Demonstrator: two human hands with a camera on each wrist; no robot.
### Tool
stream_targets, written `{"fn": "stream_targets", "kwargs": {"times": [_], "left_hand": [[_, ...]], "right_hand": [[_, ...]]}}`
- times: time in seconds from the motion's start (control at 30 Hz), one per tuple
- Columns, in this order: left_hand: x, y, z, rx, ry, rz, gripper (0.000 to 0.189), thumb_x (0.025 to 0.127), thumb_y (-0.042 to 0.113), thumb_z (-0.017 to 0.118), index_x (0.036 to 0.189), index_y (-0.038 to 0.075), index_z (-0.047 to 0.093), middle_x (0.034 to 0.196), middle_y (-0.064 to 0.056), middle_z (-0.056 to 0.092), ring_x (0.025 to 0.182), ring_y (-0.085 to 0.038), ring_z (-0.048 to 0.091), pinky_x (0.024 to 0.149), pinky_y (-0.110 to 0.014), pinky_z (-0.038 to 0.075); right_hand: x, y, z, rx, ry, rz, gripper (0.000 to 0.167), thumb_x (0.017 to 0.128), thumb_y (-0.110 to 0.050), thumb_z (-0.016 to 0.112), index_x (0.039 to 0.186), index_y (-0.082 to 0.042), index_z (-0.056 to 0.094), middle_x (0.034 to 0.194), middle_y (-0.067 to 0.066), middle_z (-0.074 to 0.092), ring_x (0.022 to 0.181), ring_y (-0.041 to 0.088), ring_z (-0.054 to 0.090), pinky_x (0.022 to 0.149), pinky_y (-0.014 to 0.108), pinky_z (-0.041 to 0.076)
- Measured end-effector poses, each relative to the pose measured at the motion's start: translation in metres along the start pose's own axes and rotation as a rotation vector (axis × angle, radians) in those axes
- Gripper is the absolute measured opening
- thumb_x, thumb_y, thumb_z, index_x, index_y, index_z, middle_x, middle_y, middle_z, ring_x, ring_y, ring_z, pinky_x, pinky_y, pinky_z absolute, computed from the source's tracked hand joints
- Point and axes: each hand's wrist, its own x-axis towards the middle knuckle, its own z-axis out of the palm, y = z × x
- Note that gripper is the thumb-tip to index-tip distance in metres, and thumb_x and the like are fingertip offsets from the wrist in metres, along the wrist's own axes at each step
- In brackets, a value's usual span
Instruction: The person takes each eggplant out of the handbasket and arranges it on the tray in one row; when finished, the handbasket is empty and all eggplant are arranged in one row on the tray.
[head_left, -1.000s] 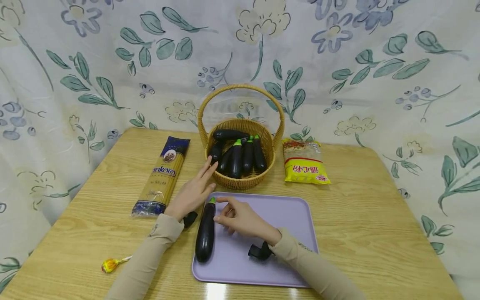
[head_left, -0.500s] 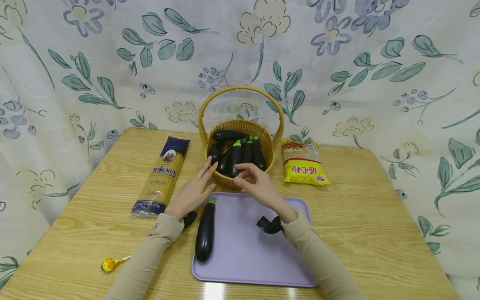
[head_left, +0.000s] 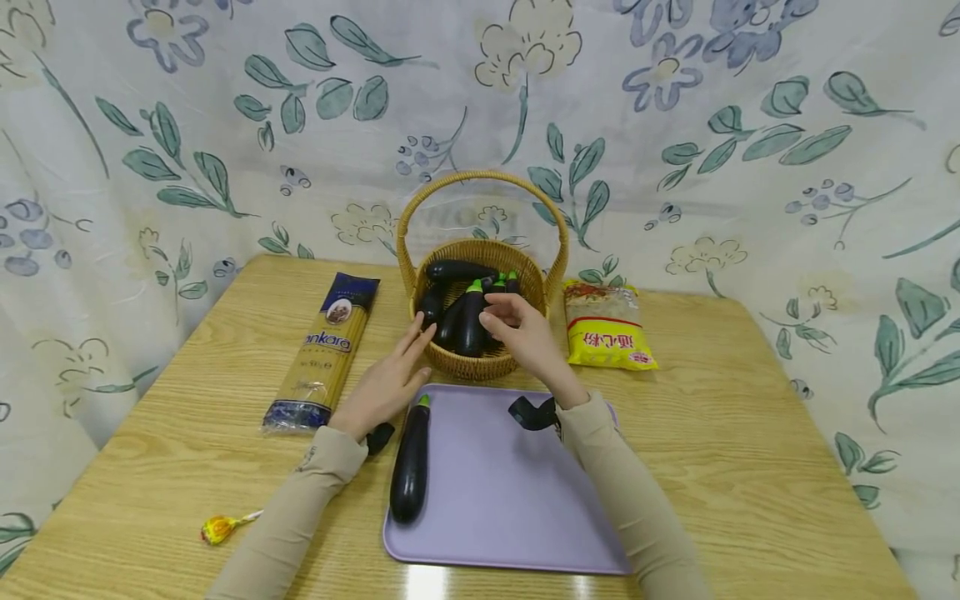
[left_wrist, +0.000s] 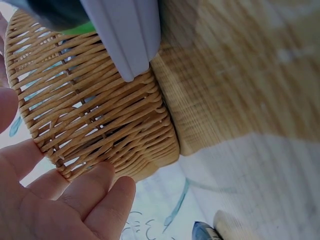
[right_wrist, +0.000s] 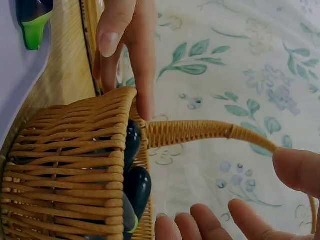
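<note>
A wicker basket [head_left: 480,367] with a tall handle holds several dark eggplants [head_left: 470,323] with green stems. My left hand [head_left: 381,387] touches the basket's left front rim, its fingers fairly straight; in the left wrist view those fingers [left_wrist: 97,187] lie against the woven wall. Over the basket's right front side hovers my right hand [head_left: 531,337], thumb and fingers apart. Nothing sits between them in the right wrist view, where the basket [right_wrist: 70,165] fills the lower left. One eggplant [head_left: 409,467] lies lengthwise along the left side of a lilac tray [head_left: 517,508].
A pack of spaghetti [head_left: 322,358] lies left of the basket, and a yellow food bag [head_left: 611,327] lies to its right. Near the left forearm is a wrapped lollipop [head_left: 219,529]. A floral cloth [head_left: 712,183] hangs behind the wooden table [head_left: 750,467].
My right hand has moved from beside the eggplant on the tray up and away to the basket's right front side. The left hand has stayed at the rim.
</note>
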Motion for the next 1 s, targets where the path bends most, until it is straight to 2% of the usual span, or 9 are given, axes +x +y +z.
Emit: {"fn": "stream_targets", "kwargs": {"times": [0.23, 0.6, 1.0], "left_hand": [[0.000, 0.000, 0.000, -0.005, 0.005, 0.000, 0.064, 0.101, 0.024, 0.049, 0.157, 0.020, 0.018, 0.166, -0.004, 0.002, 0.127, -0.043, 0.051, 0.091, -0.055, 0.051], [0.000, -0.003, 0.003, -0.001, 0.013, 0.001, 0.065, 0.101, 0.026, 0.049, 0.157, 0.022, 0.016, 0.166, -0.001, 0.001, 0.120, -0.043, 0.057, 0.084, -0.052, 0.054], [0.001, -0.006, 0.003, 0.004, -0.001, -0.008, 0.065, 0.102, 0.027, 0.047, 0.157, 0.024, 0.014, 0.166, 0.001, -0.001, 0.113, -0.042, 0.062, 0.081, -0.051, 0.055]], "right_hand": [[0.010, 0.006, 0.007, -0.049, 0.010, 0.062, 0.048, 0.096, -0.033, 0.058, 0.137, -0.010, 0.052, 0.134, 0.012, 0.057, 0.124, 0.029, 0.054, 0.098, 0.045, 0.050], [0.024, 0.019, 0.015, -0.072, 0.041, 0.113, 0.049, 0.095, -0.037, 0.059, 0.138, -0.014, 0.051, 0.136, 0.011, 0.056, 0.126, 0.029, 0.053, 0.102, 0.046, 0.048], [0.030, 0.020, 0.023, -0.141, 0.035, 0.135, 0.053, 0.095, -0.039, 0.059, 0.141, -0.015, 0.047, 0.139, 0.012, 0.052, 0.127, 0.030, 0.052, 0.102, 0.046, 0.047]]}}
